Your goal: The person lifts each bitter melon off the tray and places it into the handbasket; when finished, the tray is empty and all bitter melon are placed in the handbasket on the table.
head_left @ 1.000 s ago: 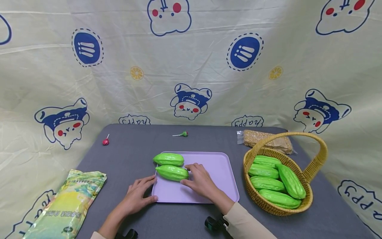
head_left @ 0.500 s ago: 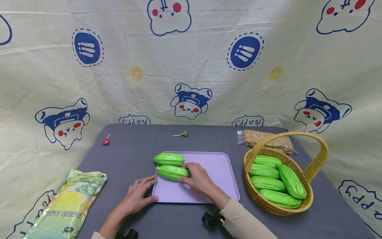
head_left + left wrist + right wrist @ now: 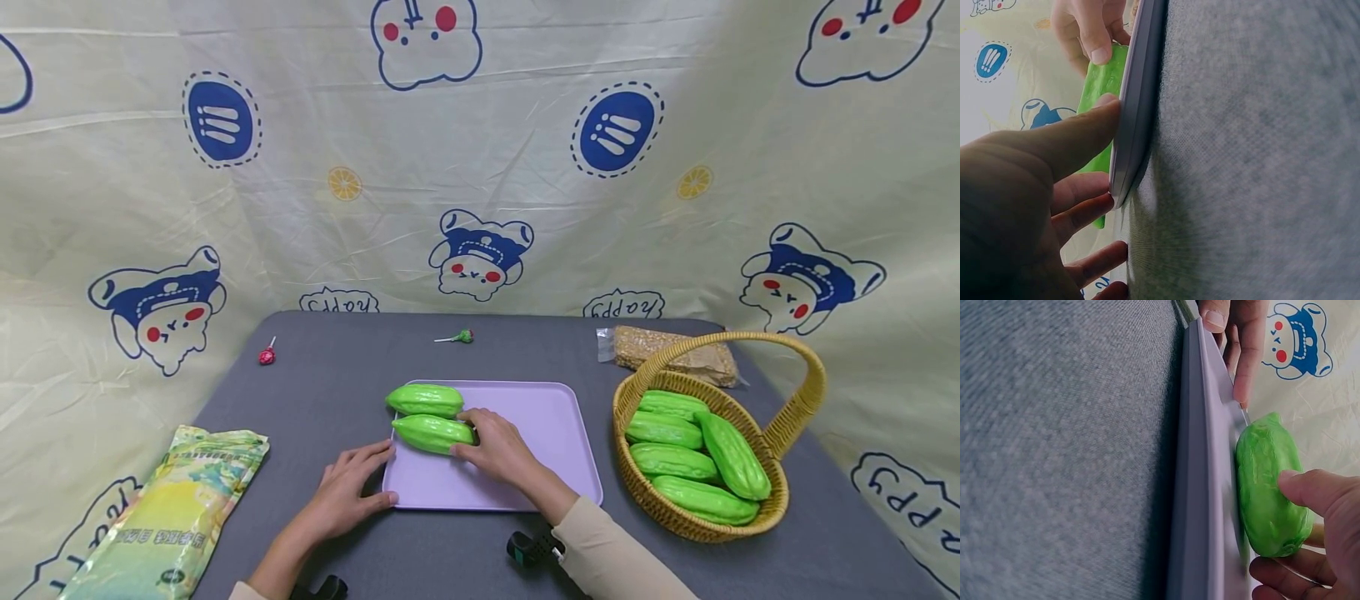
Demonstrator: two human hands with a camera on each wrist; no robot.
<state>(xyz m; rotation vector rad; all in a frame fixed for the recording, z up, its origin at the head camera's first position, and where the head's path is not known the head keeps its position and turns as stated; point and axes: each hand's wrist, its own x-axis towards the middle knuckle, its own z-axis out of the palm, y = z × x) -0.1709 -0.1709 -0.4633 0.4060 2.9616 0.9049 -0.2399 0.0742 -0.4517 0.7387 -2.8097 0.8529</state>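
Observation:
Two green bitter melons lie side by side at the left of a lilac tray (image 3: 536, 442). My right hand (image 3: 498, 452) holds the right end of the nearer bitter melon (image 3: 429, 434), thumb on the near side and fingers on the far side. The right wrist view shows that thumb pressed on the melon's skin (image 3: 1266, 487). Just behind it lies the farther bitter melon (image 3: 425, 400), untouched. My left hand (image 3: 347, 490) rests at the tray's near left corner, fingers spread and touching the rim, as the left wrist view also shows.
At the right stands a wicker basket (image 3: 626, 483) with several bitter melons inside. A bag of grain (image 3: 637, 346) lies behind it. A yellow-green packet (image 3: 161, 517) is at the left. A red lollipop (image 3: 266, 356) and a green lollipop (image 3: 464, 336) lie farther back on the grey cloth.
My right hand has shifted slightly left, and its thumb and fingers have closed on the nearer melon's end. The left hand, tray and melons have stayed in place.

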